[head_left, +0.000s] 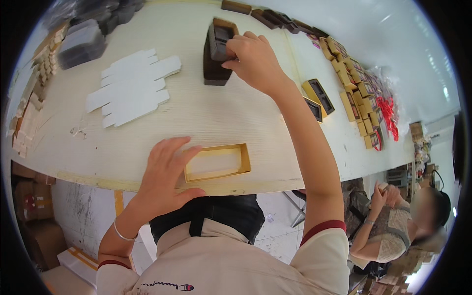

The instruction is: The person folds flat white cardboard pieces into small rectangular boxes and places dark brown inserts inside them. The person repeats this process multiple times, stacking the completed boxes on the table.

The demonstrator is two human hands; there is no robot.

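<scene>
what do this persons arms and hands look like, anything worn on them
Both hands are bare, with no gloves or rings that can be made out. The left hand has a thin silver bangle around its wrist. The right hand and its wrist carry nothing. Both arms are bare up to short cream sleeves edged with a dark red band.

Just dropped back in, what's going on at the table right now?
A person works at a long pale table. The left hand rests on the end of an open gold tray-like box near the table's front edge. The right hand reaches forward, its grip on the top dark insert of a small stack. Flat white box blanks lie to the left, finished gold boxes line the right side.
</scene>
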